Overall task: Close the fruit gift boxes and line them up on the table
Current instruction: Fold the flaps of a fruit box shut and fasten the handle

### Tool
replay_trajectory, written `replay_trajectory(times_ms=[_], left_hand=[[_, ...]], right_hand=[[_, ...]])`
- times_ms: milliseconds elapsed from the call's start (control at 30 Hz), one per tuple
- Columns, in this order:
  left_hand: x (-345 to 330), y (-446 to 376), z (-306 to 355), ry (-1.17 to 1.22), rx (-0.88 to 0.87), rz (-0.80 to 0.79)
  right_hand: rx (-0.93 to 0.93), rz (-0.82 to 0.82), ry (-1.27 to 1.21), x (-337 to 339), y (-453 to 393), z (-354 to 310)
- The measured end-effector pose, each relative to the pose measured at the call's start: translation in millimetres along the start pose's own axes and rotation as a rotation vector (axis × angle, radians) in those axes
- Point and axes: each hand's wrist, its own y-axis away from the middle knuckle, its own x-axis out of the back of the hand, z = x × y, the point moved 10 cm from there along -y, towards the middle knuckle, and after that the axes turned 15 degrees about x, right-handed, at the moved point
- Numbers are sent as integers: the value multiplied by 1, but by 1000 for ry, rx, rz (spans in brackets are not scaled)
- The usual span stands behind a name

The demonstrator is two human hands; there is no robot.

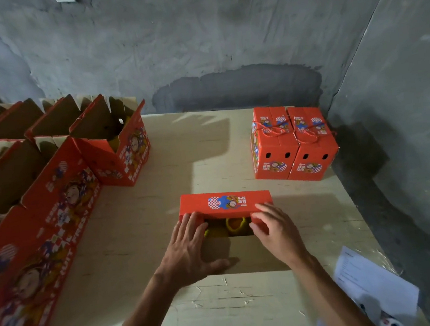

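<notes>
Though half-shut, red printed box [225,203]

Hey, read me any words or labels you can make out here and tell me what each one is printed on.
"FRESH FRUIT": side of the open red cardboard gift box at the back left.
Print on the red lid flap under both hands: too small to read.
White paper sheet at right: lines too blurred to read.
</notes>
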Motion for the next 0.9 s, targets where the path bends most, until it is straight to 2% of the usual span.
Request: replay_trajectory(times_ms=[167,233,300,367,500,567,700,800,900], left_hand=[[2,9,7,9,-96,-98],[5,11,9,12,-135,-79],[20,11,10,147,-176,-23],[33,6,8,285,-159,-52],[42,-12,-3,415,-45,-202],[50,-21,-12,452,-9,-149],[58,-31,-32,513,211,-11],[60,-35,-48,638,349,70],[56,-37,-56,647,332,126]], right_hand=[[-42,-311,-52,-9,2,-8],[-74,-408,-73,-11,7,-11],[-146,-472,-153,-11,13,-7],[-207,-493,-267,-7,17,-4],[-245,-436,-480,10,15,-3],[-261,-333,-481,22,10,1],[-315,-31,-353,42,-7,14],[-313,27,-202,40,-20,19],[-264,85,-34,37,-24,22]])
